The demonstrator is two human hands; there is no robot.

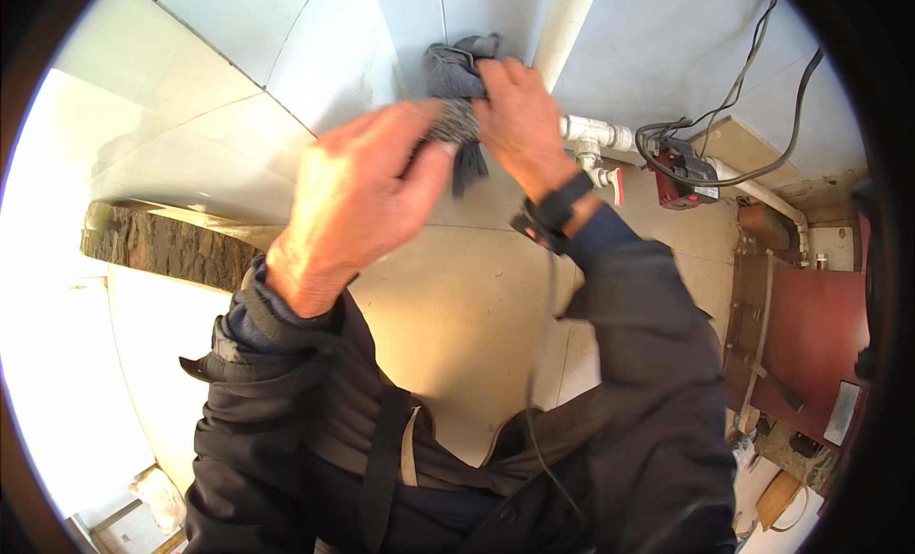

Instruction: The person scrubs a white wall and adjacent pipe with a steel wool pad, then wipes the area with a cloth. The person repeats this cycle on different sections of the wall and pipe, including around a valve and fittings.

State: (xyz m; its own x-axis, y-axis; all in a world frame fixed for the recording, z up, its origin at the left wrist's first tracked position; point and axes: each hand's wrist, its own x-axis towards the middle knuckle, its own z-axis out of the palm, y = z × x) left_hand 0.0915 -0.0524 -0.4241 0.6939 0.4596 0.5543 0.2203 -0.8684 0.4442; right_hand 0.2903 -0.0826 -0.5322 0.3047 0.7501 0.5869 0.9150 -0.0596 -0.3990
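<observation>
A bunched dark grey cloth [452, 69] is up by the tiled wall, with part of it hanging lower between the hands. My right hand [520, 118] grips its right side; a black band with a small device and a cable is on that wrist. My left hand [364, 189] is just left of the cloth, thumb and fingers bent around a blurred, streaky grey part of it. The fingertips are blurred, so whether they close on the cloth cannot be told.
Right of the hands run a white plastic pipe with a red-handled valve [617, 187] and a red and black pump [683, 177] with black cables. A bark-edged wood slab [171, 243] stands at left. A red metal box [815, 339] is at far right.
</observation>
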